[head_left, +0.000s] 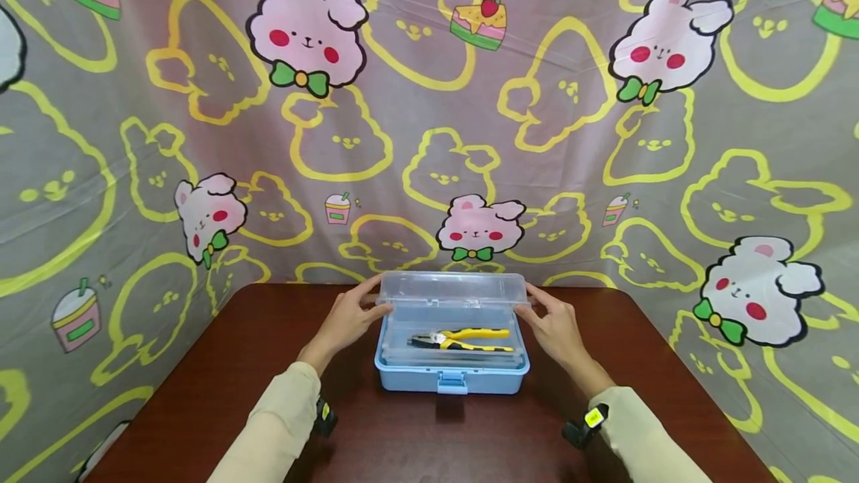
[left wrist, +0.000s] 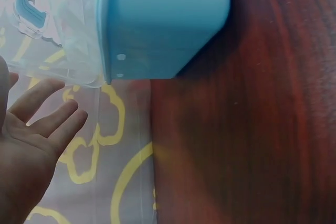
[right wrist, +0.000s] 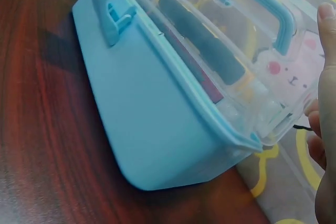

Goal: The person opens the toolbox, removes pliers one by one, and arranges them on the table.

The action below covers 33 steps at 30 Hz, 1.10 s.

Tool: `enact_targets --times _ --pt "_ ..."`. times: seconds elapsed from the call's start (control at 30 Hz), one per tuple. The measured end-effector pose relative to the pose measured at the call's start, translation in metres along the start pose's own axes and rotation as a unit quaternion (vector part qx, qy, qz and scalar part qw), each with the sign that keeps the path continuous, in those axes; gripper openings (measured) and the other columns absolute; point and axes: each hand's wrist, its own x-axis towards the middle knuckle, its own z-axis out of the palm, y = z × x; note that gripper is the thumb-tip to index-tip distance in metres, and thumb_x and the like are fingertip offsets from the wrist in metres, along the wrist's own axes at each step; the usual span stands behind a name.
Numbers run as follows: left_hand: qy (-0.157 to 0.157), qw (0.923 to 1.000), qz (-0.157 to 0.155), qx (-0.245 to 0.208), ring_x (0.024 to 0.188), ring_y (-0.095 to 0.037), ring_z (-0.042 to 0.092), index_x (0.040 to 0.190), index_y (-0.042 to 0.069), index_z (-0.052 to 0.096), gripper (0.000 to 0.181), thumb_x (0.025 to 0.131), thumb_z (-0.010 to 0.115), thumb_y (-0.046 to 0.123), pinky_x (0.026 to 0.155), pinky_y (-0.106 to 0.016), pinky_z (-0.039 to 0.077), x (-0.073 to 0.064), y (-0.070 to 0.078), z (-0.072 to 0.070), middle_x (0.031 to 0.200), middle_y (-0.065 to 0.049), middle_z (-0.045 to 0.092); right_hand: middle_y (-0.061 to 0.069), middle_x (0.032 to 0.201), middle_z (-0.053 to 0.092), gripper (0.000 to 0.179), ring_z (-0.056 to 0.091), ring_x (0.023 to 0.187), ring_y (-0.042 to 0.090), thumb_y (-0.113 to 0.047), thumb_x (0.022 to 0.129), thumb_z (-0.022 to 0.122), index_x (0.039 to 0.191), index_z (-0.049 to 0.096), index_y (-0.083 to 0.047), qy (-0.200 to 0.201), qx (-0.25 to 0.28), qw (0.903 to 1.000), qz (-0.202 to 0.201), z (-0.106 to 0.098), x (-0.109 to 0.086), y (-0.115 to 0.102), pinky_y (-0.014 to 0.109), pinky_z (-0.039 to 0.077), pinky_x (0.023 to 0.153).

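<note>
A light-blue plastic toolbox [head_left: 416, 379] stands with its transparent lid [head_left: 452, 288] raised. My left hand [head_left: 349, 323] holds one end of the lid between thumb and index finger, its other fingers spread. At the opposite end my right hand [head_left: 553, 323] holds the lid, thumb in front and fingers behind, partly cut off in the right wrist view. Inside, pliers [head_left: 463, 335] with yellow-and-black handles lie on a clear tray [head_left: 403, 355]. A blue handle [right wrist: 283, 19] is fixed to the lid. The front latch [head_left: 452, 383] hangs below the rim.
The toolbox rests on a dark reddish-brown table [head_left: 235, 364] near its back edge. A grey curtain [head_left: 416, 118] with yellow outlines and white rabbits hangs behind and on both sides. Wrist cameras [head_left: 325, 417] sit at both sleeves.
</note>
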Motion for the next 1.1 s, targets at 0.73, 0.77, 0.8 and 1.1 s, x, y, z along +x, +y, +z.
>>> enact_targets --times 0.73,0.77,0.8,1.1 --pt "0.009 0.9980 -0.056 0.028 0.126 -0.037 0.058 0.155 0.013 0.049 0.076 0.102 0.049 0.067 0.103 -0.058 0.045 0.049 0.011 -0.004 0.144 -0.016 0.059 0.022 0.125 0.069 0.060 0.064 0.116 0.041 -0.051 0.105 0.056 0.131 0.071 0.001 -0.048 -0.027 0.9886 0.141 0.003 0.053 -0.005 0.061 0.047 0.098" --pt "0.004 0.9983 -0.057 0.015 0.130 -0.039 0.055 0.156 0.012 0.048 0.076 0.103 0.046 0.066 0.106 -0.059 0.042 0.051 0.009 -0.003 0.147 -0.017 0.056 0.022 0.124 0.069 0.060 0.064 0.115 0.041 -0.052 0.106 0.055 0.128 0.072 0.001 -0.046 -0.017 0.9878 0.148 0.004 0.055 -0.004 0.060 0.048 0.098" --pt "-0.002 0.9981 -0.061 0.001 0.134 -0.039 0.052 0.158 0.012 0.045 0.076 0.104 0.042 0.066 0.109 -0.058 0.039 0.052 0.007 -0.002 0.150 -0.017 0.053 0.023 0.118 0.071 0.060 0.065 0.110 0.041 -0.052 0.106 0.053 0.121 0.074 0.003 -0.051 -0.008 0.9864 0.156 0.005 0.057 -0.003 0.057 0.050 0.095" --pt "-0.054 0.9715 -0.151 -0.174 0.147 -0.047 0.028 0.168 0.019 0.007 0.079 0.107 0.023 0.066 0.108 -0.063 0.037 0.055 -0.013 0.017 0.170 -0.018 0.011 0.027 0.153 0.044 0.076 0.049 0.135 0.043 -0.061 0.107 0.037 0.146 0.053 0.002 -0.144 0.183 0.9317 0.279 0.014 0.064 0.019 0.054 0.049 0.100"
